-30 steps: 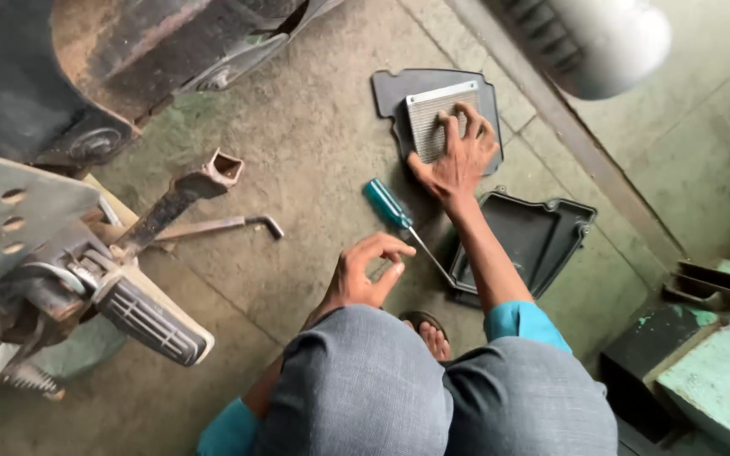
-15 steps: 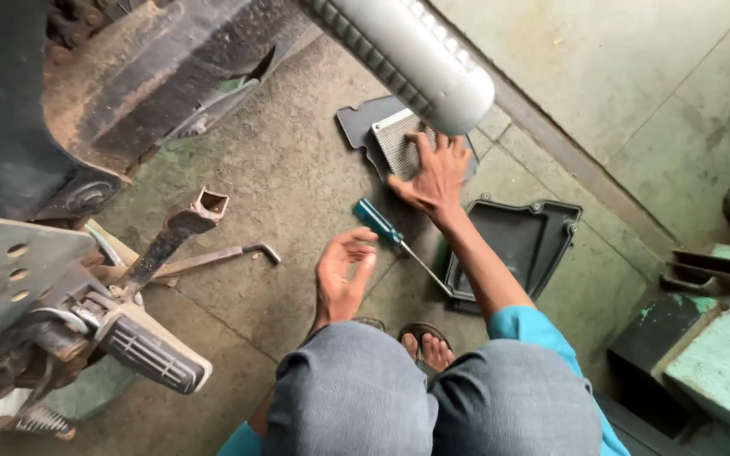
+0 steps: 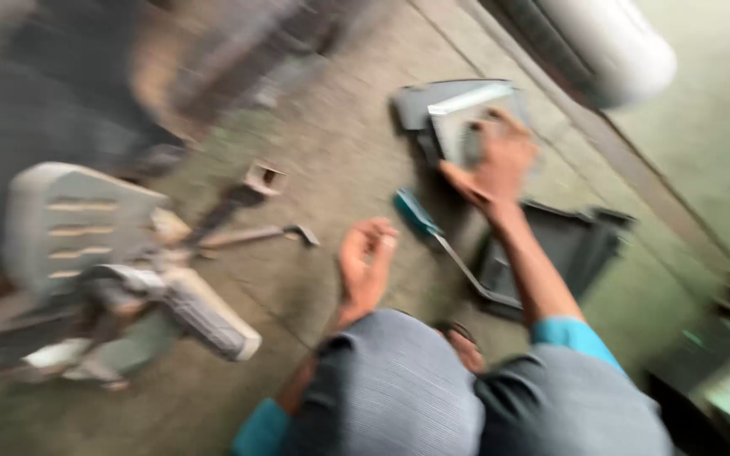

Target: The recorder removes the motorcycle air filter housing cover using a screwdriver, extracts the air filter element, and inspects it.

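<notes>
Grey plastic panel (image 3: pixel 454 114) lies flat on the concrete floor (image 3: pixel 340 169), with the right hand (image 3: pixel 500 156) spread open and pressed on top of it. Left hand (image 3: pixel 365 266) hangs loosely curled and holds nothing, just beside a blue-handled screwdriver (image 3: pixel 420 215) on the floor. Frame blurred; finer contact cannot be told.

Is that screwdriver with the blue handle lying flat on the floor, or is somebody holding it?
Lying flat, unheld. The screwdriver rests on the floor between the hands: the left hand is beside it, the right hand on a grey panel.
</notes>
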